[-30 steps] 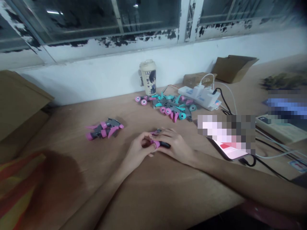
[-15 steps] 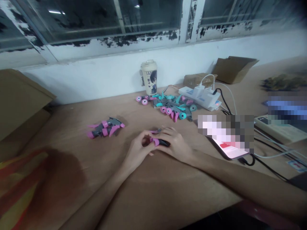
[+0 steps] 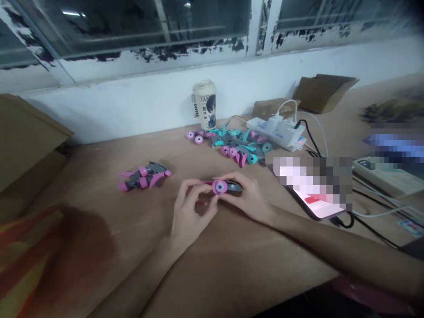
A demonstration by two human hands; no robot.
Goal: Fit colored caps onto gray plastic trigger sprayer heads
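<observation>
Between my hands, a pink and grey trigger spray head (image 3: 220, 187) is held above the table, its round pink collar facing me with a pale ring and dark centre inside. My right hand (image 3: 249, 194) grips the grey body from the right. On the left side, my left hand (image 3: 194, 205) has thumb and fingers pinched at the pink collar. To the left of my hands lie a couple of pink and grey spray heads (image 3: 145, 176). Farther back sits a pile of teal, pink and grey spray heads (image 3: 240, 143).
A lidded coffee cup (image 3: 206, 106) stands by the wall behind the pile. A white power strip (image 3: 278, 132) with plugs and cables is at the right, near a lit phone (image 3: 314, 194). Cardboard boxes (image 3: 323, 93) stand at the back; a larger carton (image 3: 29, 137) is left.
The spray head has been turned so that its collar's open end faces me. My left hand has shifted its fingers on the collar, and the right hand has moved slightly right.
</observation>
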